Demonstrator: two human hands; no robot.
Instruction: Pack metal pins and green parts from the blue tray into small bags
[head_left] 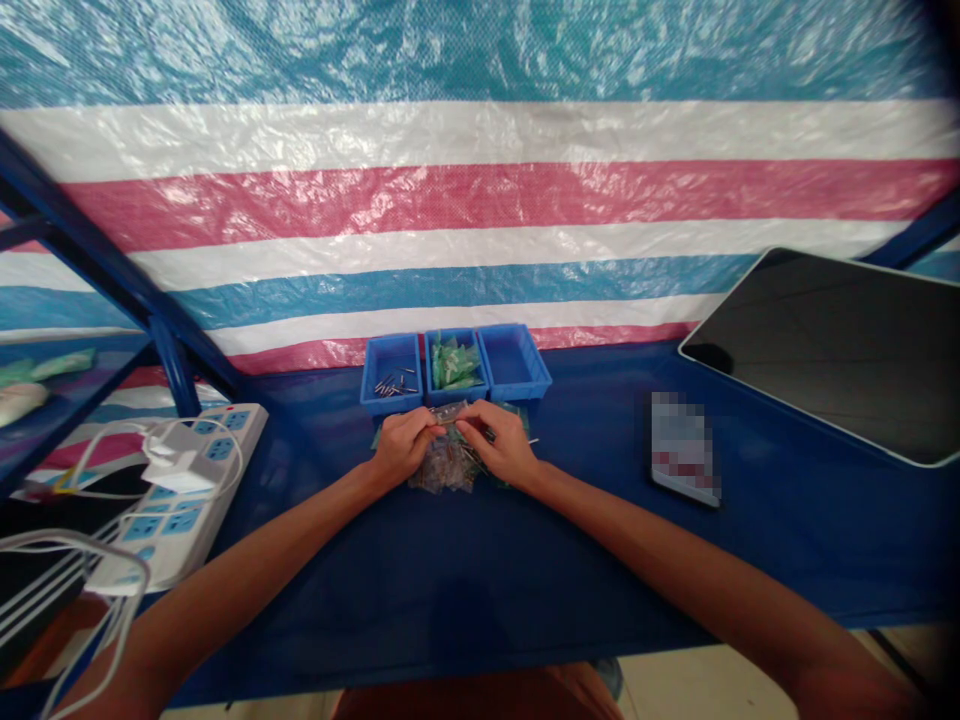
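Note:
Both hands meet over a pile of small clear plastic bags (pixel 444 468) on the blue table. Between them is one small clear plastic bag (pixel 449 411), pinched at its left end by my left hand (pixel 405 442) and at its right end by my right hand (pixel 500 440). What lies inside that bag is too small to make out. Thin metal pins show among the pile, some under my right hand. Just beyond stand three blue bins: the left bin (pixel 391 402) has several loose metal pins, the middle bin (pixel 459 395) holds green plastic bags, and the right bin (pixel 517 388) shows a bare bottom.
A white power strip (pixel 244 440) with a plugged-in charger (pixel 180 458) and loose cables lies at the left. At the right are a blurred phone-like object (pixel 682 450) and a large dark screen (pixel 832 350). A striped plastic sheet (pixel 480 200) hangs behind.

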